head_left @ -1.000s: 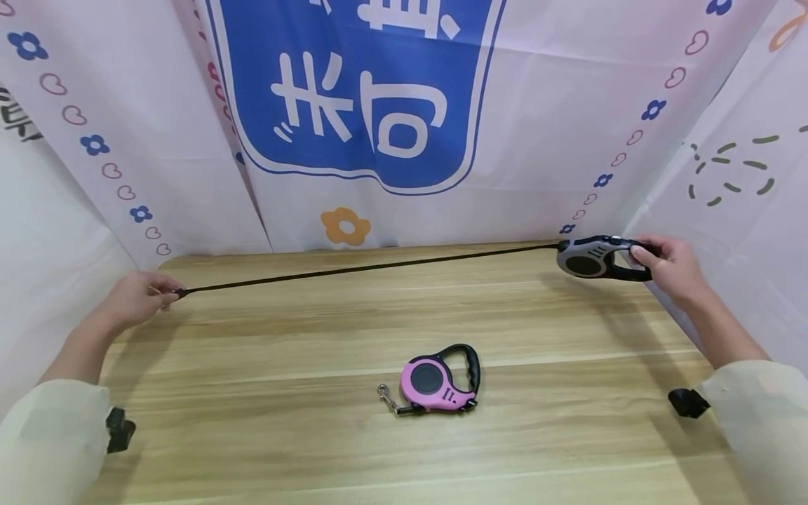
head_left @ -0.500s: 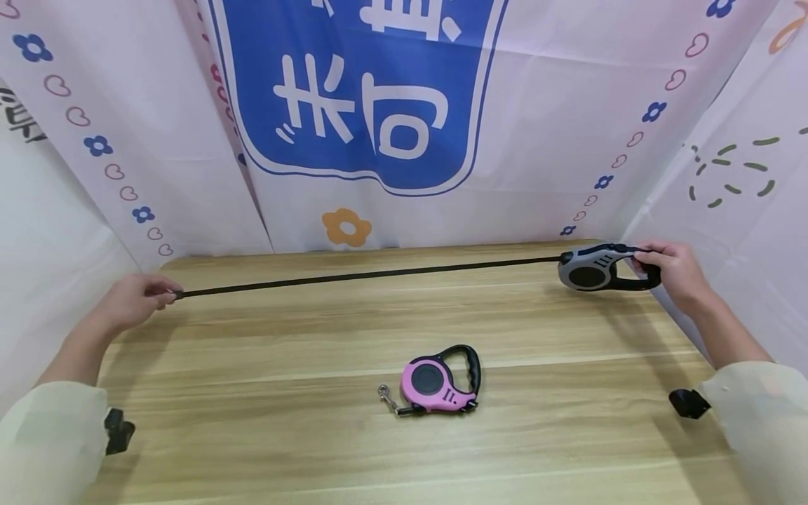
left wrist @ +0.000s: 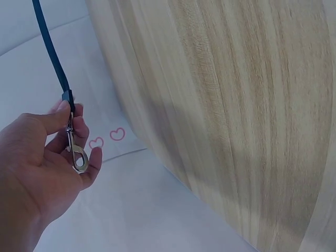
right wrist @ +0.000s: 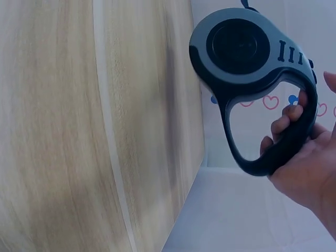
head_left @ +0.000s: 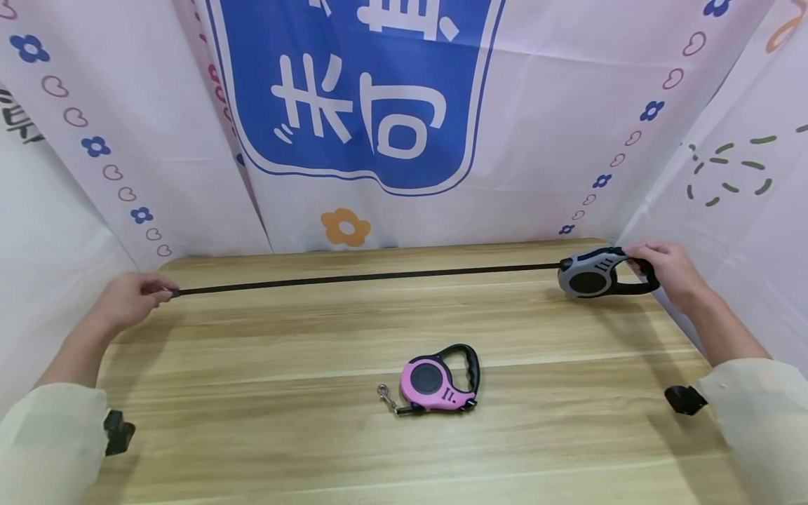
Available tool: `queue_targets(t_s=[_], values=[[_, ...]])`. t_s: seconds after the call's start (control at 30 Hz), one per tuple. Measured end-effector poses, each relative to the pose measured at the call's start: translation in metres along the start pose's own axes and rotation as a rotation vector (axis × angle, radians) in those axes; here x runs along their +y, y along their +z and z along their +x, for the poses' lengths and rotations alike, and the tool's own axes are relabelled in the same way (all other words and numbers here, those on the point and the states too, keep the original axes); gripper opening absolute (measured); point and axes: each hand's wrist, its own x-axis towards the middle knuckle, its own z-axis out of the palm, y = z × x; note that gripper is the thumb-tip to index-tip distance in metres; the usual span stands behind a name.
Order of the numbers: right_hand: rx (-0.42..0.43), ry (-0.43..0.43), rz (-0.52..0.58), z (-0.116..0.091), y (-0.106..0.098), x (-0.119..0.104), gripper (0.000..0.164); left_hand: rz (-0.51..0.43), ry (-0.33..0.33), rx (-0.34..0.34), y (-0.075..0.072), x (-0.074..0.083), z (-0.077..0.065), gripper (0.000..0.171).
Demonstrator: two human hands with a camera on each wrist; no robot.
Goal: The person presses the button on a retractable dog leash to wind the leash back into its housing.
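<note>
My right hand (right wrist: pixel 310 163) grips the black handle of a grey retractable dog leash (head_left: pixel 587 272), fingers curled through its loop. From the casing a black strap (head_left: pixel 366 277) runs taut across the table to the left. At its far end my left hand (left wrist: pixel 50 152) pinches the strap's end between thumb and fingers; a metal snap hook (left wrist: pixel 77 155) hangs against those fingers in the left wrist view. A pink retractable dog leash (head_left: pixel 435 382) lies on the table between the arms, its own small metal clip (head_left: pixel 385 396) beside it.
The wood-grain table (head_left: pixel 284 449) ends at a white printed cloth backdrop (head_left: pixel 536 140) with a blue sign. More white cloth hangs at both sides, close to the hands. Black wrist cameras (head_left: pixel 118 433) sit at the sleeves.
The grey leash casing has dropped slightly and tilted in my right hand, and its strap now shows flat side on. My left hand stays nearly in place; the pink leash has not moved.
</note>
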Motion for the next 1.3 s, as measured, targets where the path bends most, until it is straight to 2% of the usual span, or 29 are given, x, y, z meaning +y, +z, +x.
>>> queue_targets(t_s=[0.13,0.27,0.4,0.63,0.83,1.13,1.3], values=[[0.010,0.076,-0.074,0.0000,-0.0005,-0.0019,0.039,-0.004,-0.018,-0.011,-0.0017,0.0022,-0.0009,0.024],[0.011,0.123,-0.128,-0.0004,-0.0014,-0.0023,0.042,0.005,0.000,-0.002,-0.0018,0.0023,-0.0017,0.024],[0.004,0.153,-0.125,-0.0002,-0.0030,-0.0021,0.043,0.005,0.003,0.005,-0.0006,0.0013,-0.0022,0.025],[-0.030,0.156,-0.109,0.0006,-0.0047,0.0002,0.043,-0.002,-0.016,0.004,-0.0009,0.0022,-0.0042,0.028],[-0.032,0.174,-0.051,0.0009,-0.0049,0.0027,0.042,-0.015,-0.045,-0.035,0.0004,-0.0019,-0.0042,0.032],[-0.013,0.177,-0.076,-0.0007,-0.0067,0.0066,0.042,-0.024,-0.037,-0.089,0.0018,-0.0010,-0.0042,0.036],[0.002,0.183,-0.074,-0.0021,-0.0065,0.0072,0.042,-0.054,-0.069,-0.132,0.0017,0.0013,-0.0062,0.038]])
